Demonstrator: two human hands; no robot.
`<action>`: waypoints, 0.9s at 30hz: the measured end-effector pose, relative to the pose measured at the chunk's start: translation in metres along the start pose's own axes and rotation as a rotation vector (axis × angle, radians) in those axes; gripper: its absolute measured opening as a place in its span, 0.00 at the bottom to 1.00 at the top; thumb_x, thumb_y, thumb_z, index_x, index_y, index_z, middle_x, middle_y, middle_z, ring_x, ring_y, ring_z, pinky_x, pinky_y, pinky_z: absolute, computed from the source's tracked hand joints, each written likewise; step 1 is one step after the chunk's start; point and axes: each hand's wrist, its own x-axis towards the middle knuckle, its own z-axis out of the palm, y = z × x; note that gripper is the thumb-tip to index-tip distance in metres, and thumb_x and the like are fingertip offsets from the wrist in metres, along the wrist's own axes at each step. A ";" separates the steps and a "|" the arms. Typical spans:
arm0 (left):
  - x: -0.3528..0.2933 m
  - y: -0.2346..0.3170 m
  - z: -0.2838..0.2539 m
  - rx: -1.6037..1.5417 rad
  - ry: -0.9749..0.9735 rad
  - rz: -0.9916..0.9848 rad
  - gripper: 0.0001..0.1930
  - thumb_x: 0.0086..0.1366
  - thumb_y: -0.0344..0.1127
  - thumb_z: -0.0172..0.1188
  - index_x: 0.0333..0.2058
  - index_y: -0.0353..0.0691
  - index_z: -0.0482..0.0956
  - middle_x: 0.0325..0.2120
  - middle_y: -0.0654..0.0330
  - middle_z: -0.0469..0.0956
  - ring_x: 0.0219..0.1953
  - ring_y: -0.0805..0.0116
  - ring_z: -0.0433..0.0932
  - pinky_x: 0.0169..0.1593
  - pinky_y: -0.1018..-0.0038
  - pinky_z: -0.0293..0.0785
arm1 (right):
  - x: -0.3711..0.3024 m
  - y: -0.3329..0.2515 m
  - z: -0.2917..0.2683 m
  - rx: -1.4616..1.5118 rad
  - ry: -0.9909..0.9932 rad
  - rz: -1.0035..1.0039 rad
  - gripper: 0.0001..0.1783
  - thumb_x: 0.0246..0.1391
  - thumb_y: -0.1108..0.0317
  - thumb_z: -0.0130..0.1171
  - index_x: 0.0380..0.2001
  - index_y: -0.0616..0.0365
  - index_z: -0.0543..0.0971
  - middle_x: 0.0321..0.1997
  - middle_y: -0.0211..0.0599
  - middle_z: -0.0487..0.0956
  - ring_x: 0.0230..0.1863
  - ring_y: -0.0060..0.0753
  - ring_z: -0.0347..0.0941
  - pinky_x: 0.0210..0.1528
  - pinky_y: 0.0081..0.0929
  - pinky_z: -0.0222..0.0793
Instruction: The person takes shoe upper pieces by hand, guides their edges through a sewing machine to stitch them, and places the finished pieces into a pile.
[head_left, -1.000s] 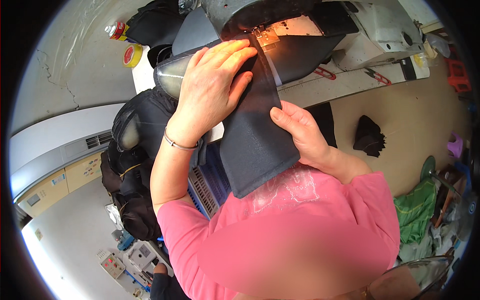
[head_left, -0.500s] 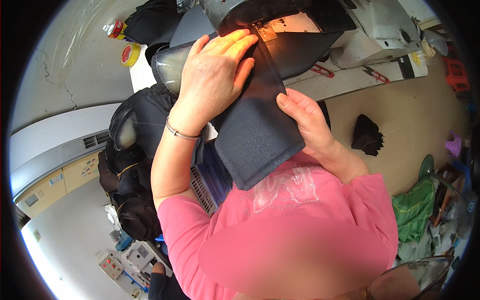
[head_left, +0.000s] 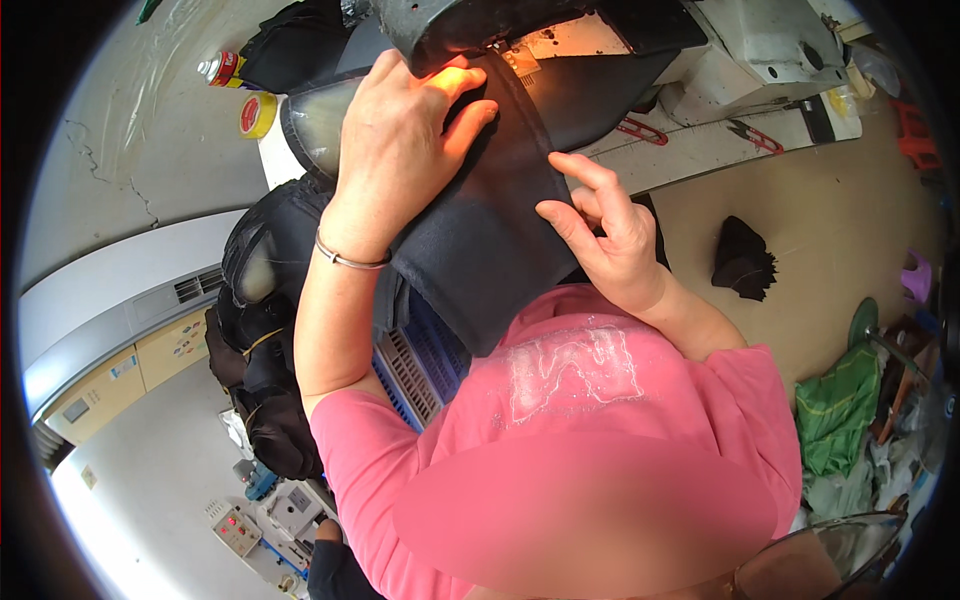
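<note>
A black fabric piece (head_left: 490,250) with a seamed edge runs from beneath the dark sewing machine head (head_left: 470,25) down to my pink shirt. My left hand (head_left: 400,135) presses on it beside the lit metal plate (head_left: 520,62), thumb spread from the fingers; some fingertips are hidden near the machine head. At the fabric's right edge is my right hand (head_left: 615,240), thumb and forefinger apart, their tips at or very near the cloth. Left of my left hand lies a black piece with a pale, shiny rounded panel (head_left: 322,125).
Red-handled thread snips (head_left: 755,137) and another red tool (head_left: 642,130) lie on the table. Yellow tape (head_left: 257,115) and a spray can (head_left: 222,68) stand at the left. Black pieces (head_left: 265,240) are heaped left; a blue basket (head_left: 430,360) is below. Dark cloth (head_left: 743,258) lies on the floor.
My right hand has loosened from the fabric edge, its thumb and forefinger now apart. My left hand has shifted left, and the fabric's lower end has moved up and left.
</note>
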 end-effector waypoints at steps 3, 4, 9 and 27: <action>0.000 -0.005 -0.003 0.009 0.002 -0.020 0.18 0.57 0.46 0.73 0.44 0.44 0.88 0.44 0.58 0.85 0.38 0.56 0.81 0.45 0.65 0.78 | 0.005 0.003 0.000 -0.126 0.015 -0.158 0.28 0.58 0.77 0.68 0.61 0.62 0.74 0.21 0.25 0.64 0.21 0.13 0.57 0.26 0.12 0.55; 0.001 -0.004 -0.008 0.065 -0.073 -0.031 0.21 0.57 0.48 0.74 0.45 0.44 0.88 0.42 0.58 0.86 0.37 0.56 0.81 0.43 0.65 0.78 | 0.008 0.001 -0.001 -0.130 0.010 -0.154 0.27 0.57 0.77 0.69 0.60 0.63 0.75 0.21 0.27 0.65 0.21 0.14 0.58 0.26 0.12 0.57; 0.004 0.001 -0.025 0.158 -0.248 0.004 0.29 0.56 0.55 0.72 0.52 0.43 0.84 0.43 0.57 0.85 0.35 0.54 0.79 0.42 0.63 0.78 | 0.019 -0.002 -0.002 -0.156 0.036 -0.137 0.23 0.55 0.73 0.70 0.55 0.59 0.78 0.23 0.34 0.77 0.20 0.31 0.73 0.26 0.28 0.71; 0.001 0.004 -0.002 0.070 -0.065 -0.076 0.24 0.59 0.49 0.71 0.47 0.36 0.82 0.34 0.52 0.83 0.38 0.52 0.82 0.40 0.63 0.79 | 0.047 -0.010 -0.012 -0.819 0.022 -0.479 0.22 0.44 0.57 0.73 0.45 0.48 0.86 0.49 0.19 0.79 0.49 0.29 0.71 0.53 0.35 0.64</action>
